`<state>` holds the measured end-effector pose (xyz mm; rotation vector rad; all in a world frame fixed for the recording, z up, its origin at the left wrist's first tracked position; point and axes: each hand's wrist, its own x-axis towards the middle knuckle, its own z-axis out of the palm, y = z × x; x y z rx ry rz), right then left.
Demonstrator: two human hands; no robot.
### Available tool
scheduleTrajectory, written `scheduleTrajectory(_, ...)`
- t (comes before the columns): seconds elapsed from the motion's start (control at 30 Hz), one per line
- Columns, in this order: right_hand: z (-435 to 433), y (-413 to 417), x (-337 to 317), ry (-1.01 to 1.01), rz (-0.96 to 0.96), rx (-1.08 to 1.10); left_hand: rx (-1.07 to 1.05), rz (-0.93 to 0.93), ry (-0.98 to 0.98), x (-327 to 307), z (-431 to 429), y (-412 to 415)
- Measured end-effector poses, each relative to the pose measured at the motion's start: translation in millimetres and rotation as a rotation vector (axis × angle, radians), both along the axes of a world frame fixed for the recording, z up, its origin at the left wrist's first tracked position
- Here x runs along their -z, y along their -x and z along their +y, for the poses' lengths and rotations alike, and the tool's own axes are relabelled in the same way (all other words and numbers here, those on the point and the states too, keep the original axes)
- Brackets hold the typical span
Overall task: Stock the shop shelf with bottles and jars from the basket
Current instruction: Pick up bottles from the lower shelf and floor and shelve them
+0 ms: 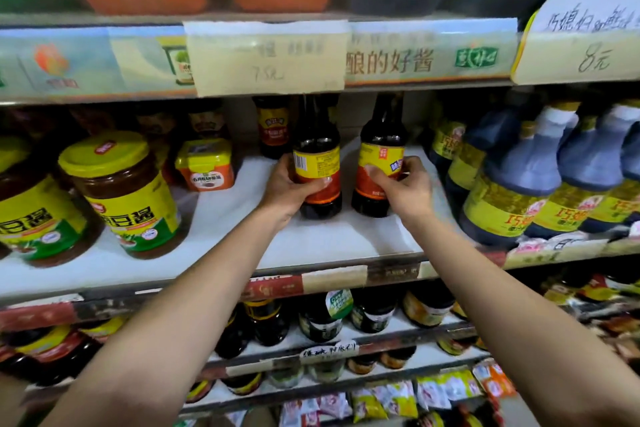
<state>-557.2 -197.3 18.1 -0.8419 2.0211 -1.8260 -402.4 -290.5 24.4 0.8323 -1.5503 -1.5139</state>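
Two dark sauce bottles with yellow and red labels stand upright on the white middle shelf (pixel 311 239). My left hand (pixel 289 187) grips the left bottle (pixel 318 163) from its left side, fingers curled round the label. My right hand (pixel 403 185) holds the right bottle (pixel 379 163) from the right, thumb and fingers on its label. The two bottles stand a small gap apart. Their necks are hidden behind the price strip above. The basket is out of view.
A third matching bottle (pixel 273 126) stands further back. Large yellow-lidded paste jars (pixel 128 191) and an orange tub (pixel 205 165) stand to the left. Big dark jugs (pixel 512 184) crowd the right. A paper price tag (pixel 266 57) hangs above; lower shelves hold more jars.
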Motion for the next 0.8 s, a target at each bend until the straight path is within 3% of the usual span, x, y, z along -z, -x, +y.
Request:
scheduleTrajectory(0.33, -4.2, -1.6, 12.2, -0.012, 0.207, -0.035, 0.183, -0.077, 0.094, 12.2, -6.5, -5.1)
scheduleTrajectory(0.47, 1.2, -3.9, 14.7, -0.056, 0.326, -0.027, 0.162, -0.092, 0.073, 13.7, -4.9, -9.0)
scheduleTrajectory(0.63, 7.9, -1.5, 19.6, -0.111, 0.234, -0.206, 0.098, -0.189, 0.112, 20.7, 10.2, -7.7)
scheduleTrajectory(0.8, 4.6, 2.7, 20.7, -0.165, 0.224, -0.170, 0.002, -0.294, 0.187, 29.3, 11.6, -10.6)
